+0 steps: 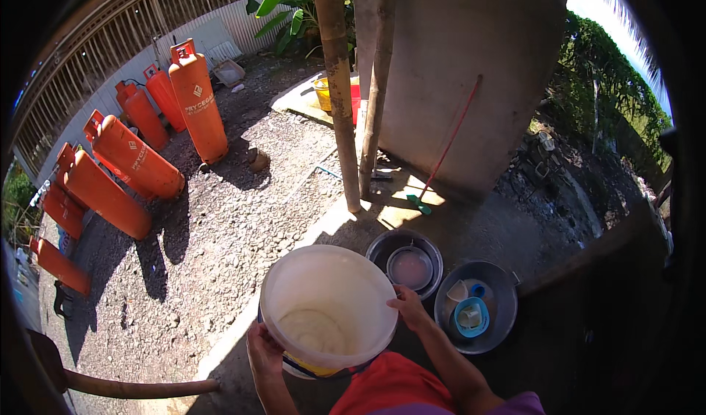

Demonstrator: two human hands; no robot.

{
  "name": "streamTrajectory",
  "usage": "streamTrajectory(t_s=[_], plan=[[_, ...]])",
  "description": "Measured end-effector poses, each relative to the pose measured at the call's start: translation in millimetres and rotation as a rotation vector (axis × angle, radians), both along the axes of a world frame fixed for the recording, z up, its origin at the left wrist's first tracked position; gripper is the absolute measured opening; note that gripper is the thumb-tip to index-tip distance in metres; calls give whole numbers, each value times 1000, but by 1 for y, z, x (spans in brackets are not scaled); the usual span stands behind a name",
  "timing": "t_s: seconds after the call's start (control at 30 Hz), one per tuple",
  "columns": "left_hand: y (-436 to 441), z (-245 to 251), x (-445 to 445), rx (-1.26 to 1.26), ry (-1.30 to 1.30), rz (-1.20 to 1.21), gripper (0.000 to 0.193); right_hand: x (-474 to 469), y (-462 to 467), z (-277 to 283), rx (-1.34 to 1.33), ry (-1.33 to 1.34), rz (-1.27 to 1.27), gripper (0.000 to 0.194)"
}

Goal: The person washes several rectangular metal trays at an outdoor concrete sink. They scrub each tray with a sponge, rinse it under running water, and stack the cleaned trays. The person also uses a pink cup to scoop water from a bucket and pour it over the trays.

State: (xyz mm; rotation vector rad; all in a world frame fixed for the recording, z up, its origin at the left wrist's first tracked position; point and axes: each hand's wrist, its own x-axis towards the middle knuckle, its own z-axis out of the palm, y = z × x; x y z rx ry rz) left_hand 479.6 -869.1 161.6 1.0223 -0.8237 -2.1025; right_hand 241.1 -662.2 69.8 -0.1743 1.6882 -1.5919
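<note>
A large whitish plastic bucket [331,288] is held in front of my body, tilted so that its inside shows. No contents can be made out beyond the pale, ringed bottom. My left hand [265,346] grips its rim at the lower left, near a dark handle. On the right side of the rim, my right hand [409,304] is closed with fingers and thumb. Just beyond that hand sits a dark round basin [375,252] with a smaller metal bowl [411,269] inside. A wider metal basin [502,326] to the right holds a light-blue plastic container [472,317] and small cups.
Several orange gas cylinders [199,106] stand on the gravel at the left. Two bamboo posts [342,117] rise ahead, beside a concrete wall [458,56]. A red-handled brush [455,139] leans on that wall. A yellow bucket [321,94] stands behind the posts.
</note>
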Motion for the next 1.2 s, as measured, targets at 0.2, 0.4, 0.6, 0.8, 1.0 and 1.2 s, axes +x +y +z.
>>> streamTrajectory(t_s=[0.2, 0.4, 0.6, 0.8, 1.0, 1.2], plan=[[-119, -1, -26, 2, 7, 46, 42, -50, -144, -4, -120, -5, 80, 49], [-213, 22, -57, -92, 18, 151, 47, -100, -280, 22, -58, 23, 248, 43], [-337, 26, -108, -95, 0, 198, 48, -149, -411, 29, -146, -62, 204, 36], [-474, 17, -173, -81, 1, 117, 43, -200, -526, 14, -64, -158, 103, 36], [-583, 26, -259, -67, -58, -26, 44, -255, -600, 18, -103, -111, -32, 36], [-669, 23, -381, 9, 20, -104, 37, -348, -660, 17, -129, -148, -197, 34]])
